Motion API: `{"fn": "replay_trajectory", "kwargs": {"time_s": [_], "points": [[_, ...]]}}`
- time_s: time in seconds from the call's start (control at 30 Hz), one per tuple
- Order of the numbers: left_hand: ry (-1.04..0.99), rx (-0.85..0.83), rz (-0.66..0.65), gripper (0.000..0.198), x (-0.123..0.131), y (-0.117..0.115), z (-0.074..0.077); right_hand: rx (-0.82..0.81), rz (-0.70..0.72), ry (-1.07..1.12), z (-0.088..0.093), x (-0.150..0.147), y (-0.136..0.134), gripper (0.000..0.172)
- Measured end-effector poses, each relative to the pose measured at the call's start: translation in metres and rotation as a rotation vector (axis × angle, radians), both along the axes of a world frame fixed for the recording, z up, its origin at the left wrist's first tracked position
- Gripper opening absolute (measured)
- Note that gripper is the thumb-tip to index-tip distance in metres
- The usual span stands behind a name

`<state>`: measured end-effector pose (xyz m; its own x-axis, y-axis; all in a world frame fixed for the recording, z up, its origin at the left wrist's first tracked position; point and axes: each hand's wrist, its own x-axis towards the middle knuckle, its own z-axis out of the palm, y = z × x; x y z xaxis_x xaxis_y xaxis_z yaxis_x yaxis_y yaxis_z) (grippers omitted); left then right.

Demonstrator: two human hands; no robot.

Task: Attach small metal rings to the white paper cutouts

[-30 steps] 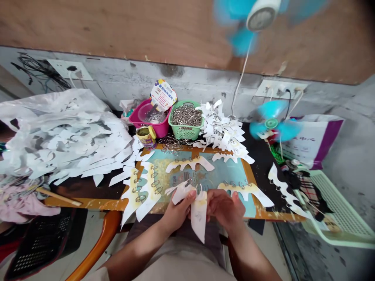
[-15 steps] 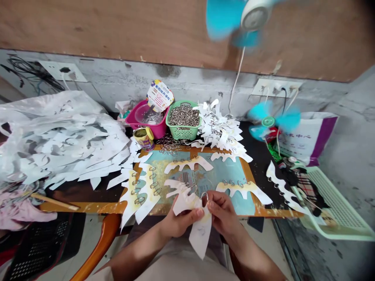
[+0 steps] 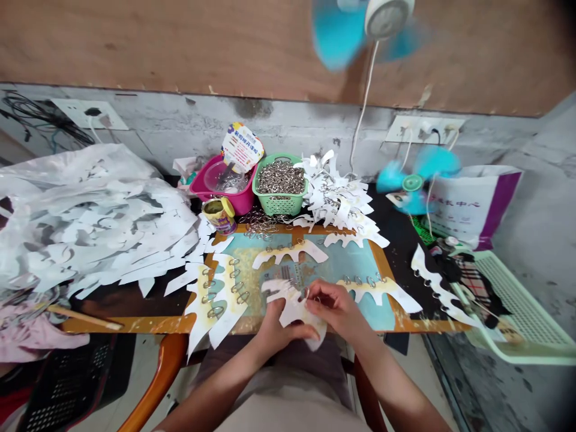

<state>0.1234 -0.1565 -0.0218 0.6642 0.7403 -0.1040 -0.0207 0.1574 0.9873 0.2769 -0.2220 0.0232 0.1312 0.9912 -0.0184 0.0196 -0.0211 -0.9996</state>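
Observation:
A white, scalloped paper cutout (image 3: 292, 307) with yellowish glue marks is in front of me, above the board's near edge. My left hand (image 3: 275, 331) grips it from the left, thumb lying across its lower part. At the cutout's right side, the fingers of my right hand (image 3: 332, 307) are pinched around a small metal ring, mostly hidden and blurred. Similar cutouts with rings along their edges lie around: one behind my hands (image 3: 290, 253), one to the right (image 3: 382, 289), and a pair at left, including a long upright strip (image 3: 228, 297).
A green basket (image 3: 279, 201) of metal rings stands beside a pink basket (image 3: 243, 201) and a small tin (image 3: 219, 215). Loose rings (image 3: 261, 223) lie before them. Cutouts fill a plastic bag (image 3: 112, 222) at left. Right are a small spinning fan (image 3: 413, 182) and a pale green tray (image 3: 531, 300).
The cutout has tilted flatter and risen slightly toward the board, its lower tail now largely behind my left thumb. My right hand has moved a little up and left with it.

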Motion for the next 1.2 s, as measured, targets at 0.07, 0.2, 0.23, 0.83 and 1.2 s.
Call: {"fn": "replay_trajectory", "kwargs": {"time_s": [0.07, 0.2, 0.23, 0.83, 1.2], "points": [[-0.111, -0.07, 0.051, 0.07, -0.002, 0.0, 0.002, 0.004, -0.013, 0.015, -0.001, -0.003, -0.003, 0.018], [-0.06, -0.118, 0.091, 0.06, -0.006, 0.001, 0.012, 0.059, -0.022, -0.038, -0.004, -0.002, -0.011, 0.017], [-0.011, -0.088, 0.086, 0.057, -0.007, 0.002, 0.014, 0.087, -0.026, -0.043, -0.004, 0.0, -0.013, 0.017], [0.351, 0.676, 0.1, 0.04, -0.007, 0.005, 0.033, 0.48, -0.128, -0.939, -0.002, -0.004, -0.012, 0.014], [0.316, 0.627, -0.024, 0.036, -0.011, 0.008, 0.023, 0.164, -0.012, -0.59, 0.014, 0.001, 0.001, 0.012]]}}
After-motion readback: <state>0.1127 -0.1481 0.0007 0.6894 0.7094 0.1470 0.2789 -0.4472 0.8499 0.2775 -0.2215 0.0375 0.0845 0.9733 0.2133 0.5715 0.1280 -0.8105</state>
